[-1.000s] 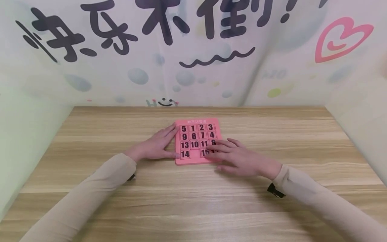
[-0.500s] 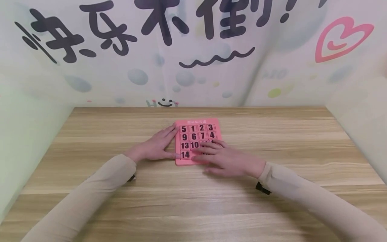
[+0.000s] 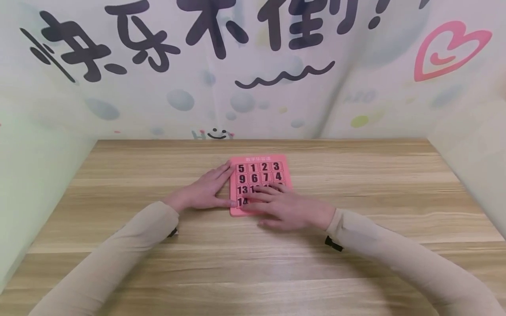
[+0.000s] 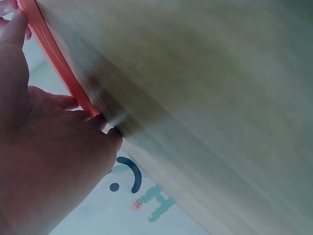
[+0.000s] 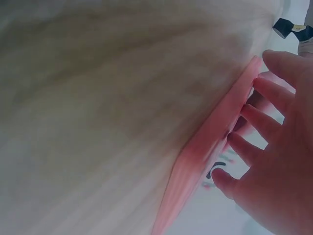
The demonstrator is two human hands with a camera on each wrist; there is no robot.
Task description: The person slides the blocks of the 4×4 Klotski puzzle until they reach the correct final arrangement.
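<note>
A pink number sliding puzzle (image 3: 259,172) lies flat on the table, its black-numbered tiles facing up. My left hand (image 3: 203,189) rests along its left side, index finger by the upper corner and thumb near the 14 tile. In the left wrist view, fingertips of that left hand (image 4: 54,147) touch the puzzle's side edge (image 4: 57,66). Over the lower right of the puzzle spreads my right hand (image 3: 290,208), fingertips on the bottom rows, hiding most of the tiles there. The right wrist view has the right hand (image 5: 274,161) with extended fingers reaching across the puzzle frame (image 5: 200,147).
The wood-grain table (image 3: 245,267) meets a white printed backdrop (image 3: 150,101) with large black characters and a pink heart (image 3: 450,52) at its far edge. Pale panels border both sides. A dark clip (image 3: 334,243) hangs under the right cuff.
My right hand has slid left across the bottom rows, from the 8 and 15 tiles to the 14 tile, covering more of the puzzle. The left hand has stayed in place.
</note>
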